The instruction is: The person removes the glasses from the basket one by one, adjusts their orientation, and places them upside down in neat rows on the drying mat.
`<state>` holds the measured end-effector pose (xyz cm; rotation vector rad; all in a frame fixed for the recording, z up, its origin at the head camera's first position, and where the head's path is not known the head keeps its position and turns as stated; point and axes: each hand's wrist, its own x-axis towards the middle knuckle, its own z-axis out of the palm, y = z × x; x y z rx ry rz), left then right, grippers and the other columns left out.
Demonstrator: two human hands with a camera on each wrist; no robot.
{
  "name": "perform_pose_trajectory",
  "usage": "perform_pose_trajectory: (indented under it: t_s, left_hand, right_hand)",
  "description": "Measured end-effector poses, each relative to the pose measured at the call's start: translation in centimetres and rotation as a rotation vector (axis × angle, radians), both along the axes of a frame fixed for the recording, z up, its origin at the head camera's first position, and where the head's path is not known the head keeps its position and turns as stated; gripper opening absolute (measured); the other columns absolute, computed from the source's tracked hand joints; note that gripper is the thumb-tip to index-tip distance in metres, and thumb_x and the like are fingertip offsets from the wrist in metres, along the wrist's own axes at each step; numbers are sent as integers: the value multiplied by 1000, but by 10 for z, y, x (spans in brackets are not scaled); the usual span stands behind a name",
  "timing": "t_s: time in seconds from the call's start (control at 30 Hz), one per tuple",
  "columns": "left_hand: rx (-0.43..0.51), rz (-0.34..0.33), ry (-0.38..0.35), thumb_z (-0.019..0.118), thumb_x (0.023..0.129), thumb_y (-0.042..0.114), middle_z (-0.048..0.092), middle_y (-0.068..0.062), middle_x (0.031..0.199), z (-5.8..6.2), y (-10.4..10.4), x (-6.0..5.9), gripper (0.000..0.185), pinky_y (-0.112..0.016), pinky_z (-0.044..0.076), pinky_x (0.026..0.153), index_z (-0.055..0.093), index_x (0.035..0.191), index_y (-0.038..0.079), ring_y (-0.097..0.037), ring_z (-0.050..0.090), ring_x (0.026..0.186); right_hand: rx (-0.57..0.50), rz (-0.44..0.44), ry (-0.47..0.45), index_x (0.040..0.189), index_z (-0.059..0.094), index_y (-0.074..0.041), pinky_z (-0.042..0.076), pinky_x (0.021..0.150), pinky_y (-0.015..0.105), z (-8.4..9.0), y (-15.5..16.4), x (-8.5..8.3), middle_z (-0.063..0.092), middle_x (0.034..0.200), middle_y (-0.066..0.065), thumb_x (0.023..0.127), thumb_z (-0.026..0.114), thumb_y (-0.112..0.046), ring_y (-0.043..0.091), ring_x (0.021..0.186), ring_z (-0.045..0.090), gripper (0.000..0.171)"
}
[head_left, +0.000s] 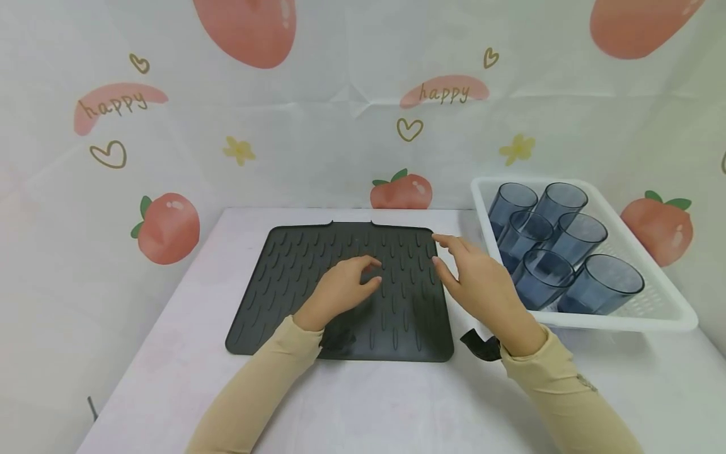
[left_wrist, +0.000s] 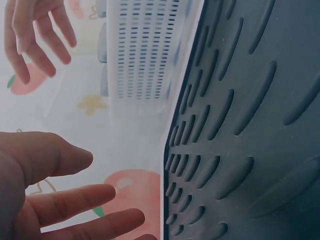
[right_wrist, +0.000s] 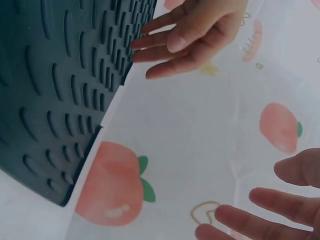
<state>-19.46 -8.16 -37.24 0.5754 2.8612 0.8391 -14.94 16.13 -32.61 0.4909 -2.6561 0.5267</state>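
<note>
A dark grey ribbed mat (head_left: 295, 284) lies flat in the middle of the white table (head_left: 397, 403). My left hand (head_left: 374, 272) is over the mat's centre with its fingers loosely bent and nothing in them; whether it touches the mat I cannot tell. My right hand (head_left: 439, 250) hovers over the mat's right edge, fingers spread and empty, beside the basket. The left wrist view shows the left hand's straight fingers (left_wrist: 80, 200) beside the mat (left_wrist: 250, 125). In the right wrist view the right fingertips (right_wrist: 270, 212) are apart from the mat (right_wrist: 60, 90).
A white slotted basket (head_left: 652, 315) with several blue-grey tumblers (head_left: 601, 284) stands at the right of the table. A backdrop printed with peaches hangs behind and at the sides. A black strap (head_left: 479, 343) hangs by my right wrist.
</note>
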Motion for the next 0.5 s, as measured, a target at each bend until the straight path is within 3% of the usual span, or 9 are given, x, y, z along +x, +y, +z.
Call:
perform_pose_trajectory:
  t_s: [0.13,0.23,0.5]
  left_hand:
    - [42,4,-22,61,95,30,64,-5,126,-5,-4,1,37,-43,54,89,60,129,17,-21,62,114]
    - [79,-1,-51,63,94,29,63,-5,128,-7,-7,2,37,-44,52,94,60,129,17,-21,59,119]
    - [164,-47,-102,67,92,27,60,-3,132,-10,-15,7,40,-45,49,99,60,130,15,-22,56,124]
  right_hand:
    - [-30,-17,51,136,53,-14,43,44,33,1,8,2,65,118,12,95,59,-22,27,70,63,42]
    - [-59,-27,101,136,52,-13,46,48,37,3,14,4,64,119,13,94,60,-20,31,85,65,43]
    - [-132,-81,146,142,47,-8,52,64,46,15,29,13,59,128,17,94,61,-17,34,99,62,50]
